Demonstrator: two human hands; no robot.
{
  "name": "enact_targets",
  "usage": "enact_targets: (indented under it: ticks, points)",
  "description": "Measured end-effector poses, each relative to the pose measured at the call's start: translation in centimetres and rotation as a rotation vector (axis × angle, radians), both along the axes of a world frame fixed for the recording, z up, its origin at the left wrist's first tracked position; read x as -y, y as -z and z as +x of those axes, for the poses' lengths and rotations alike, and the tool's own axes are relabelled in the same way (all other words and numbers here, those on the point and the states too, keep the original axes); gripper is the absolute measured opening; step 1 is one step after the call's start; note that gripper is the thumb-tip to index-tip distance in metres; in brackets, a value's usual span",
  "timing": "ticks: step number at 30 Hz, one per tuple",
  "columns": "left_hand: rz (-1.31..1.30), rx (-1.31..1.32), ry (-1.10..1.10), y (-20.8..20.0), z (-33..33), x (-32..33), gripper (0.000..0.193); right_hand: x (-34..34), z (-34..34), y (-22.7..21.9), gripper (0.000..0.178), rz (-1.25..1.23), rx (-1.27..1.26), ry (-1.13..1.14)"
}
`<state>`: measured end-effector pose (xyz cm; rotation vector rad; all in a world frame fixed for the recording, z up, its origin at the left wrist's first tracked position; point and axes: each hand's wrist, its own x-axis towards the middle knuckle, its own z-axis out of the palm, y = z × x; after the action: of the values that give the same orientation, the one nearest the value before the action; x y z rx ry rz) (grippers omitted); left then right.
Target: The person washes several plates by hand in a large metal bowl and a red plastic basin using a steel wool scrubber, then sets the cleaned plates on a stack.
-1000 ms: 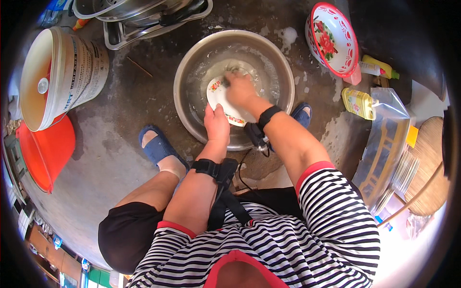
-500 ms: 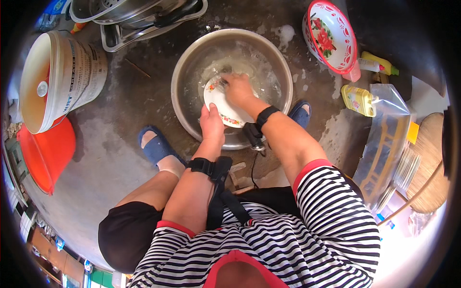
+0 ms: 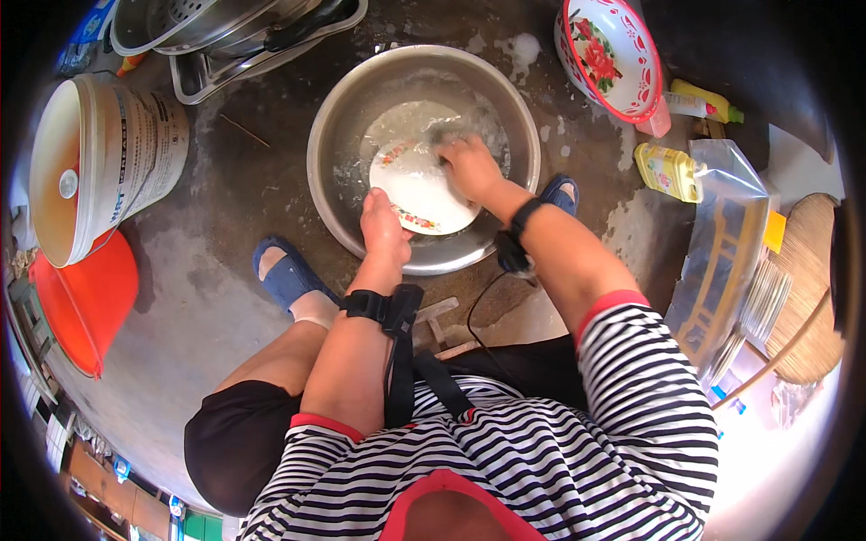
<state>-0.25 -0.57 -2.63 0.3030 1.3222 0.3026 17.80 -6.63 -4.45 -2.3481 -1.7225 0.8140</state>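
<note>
A wide metal basin (image 3: 327,117) of water stands in front of me. Over the water, my left hand (image 3: 384,227) grips the near left rim of a white plate (image 3: 417,187) with orange-red flowers on its edge. The plate is tilted. My right hand (image 3: 471,169) is at the plate's right side, its fingers closed on a grey scouring pad (image 3: 444,135), partly hidden and smeared by motion.
Left are a white bucket (image 3: 135,158) and a red basin (image 3: 95,302); metal pans and a colander (image 3: 203,27) lie far left. At right stand an enamel bowl (image 3: 622,54), a yellow bottle (image 3: 666,171) and stacked plates (image 3: 767,298). A cable (image 3: 471,316) hangs near my right wrist.
My right hand has moved from the plate's far side to its right edge, with the scouring pad. More of the plate's face shows. My left hand still holds it.
</note>
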Motion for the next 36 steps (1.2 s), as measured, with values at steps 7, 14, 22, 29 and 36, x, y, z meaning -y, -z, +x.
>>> enact_targets:
  ticks: [7,14,22,29,36]
  points:
    - [-0.144,0.190,0.005,-0.5,-0.5,-1.0,0.054,-4.6,-6.6,-0.4,0.045,0.284,-0.362,0.215]
    - [-0.056,0.092,-0.126,1.0,-0.5,-1.0,0.031,4.5,-3.1,-4.0,0.044,0.073,-0.494,-0.163]
    - [0.007,-0.003,-0.119,0.1,0.5,-0.5,0.028,2.5,-2.3,-0.3,0.039,0.076,-0.018,0.121]
    - [0.101,-0.009,-0.100,2.1,-0.7,-0.5,0.027,3.6,-5.7,-2.8,0.038,0.163,-0.404,-0.030]
    - [-0.088,0.012,0.034,0.9,-0.2,0.1,0.030,-1.9,-2.1,1.3,0.038,-0.092,0.119,0.194]
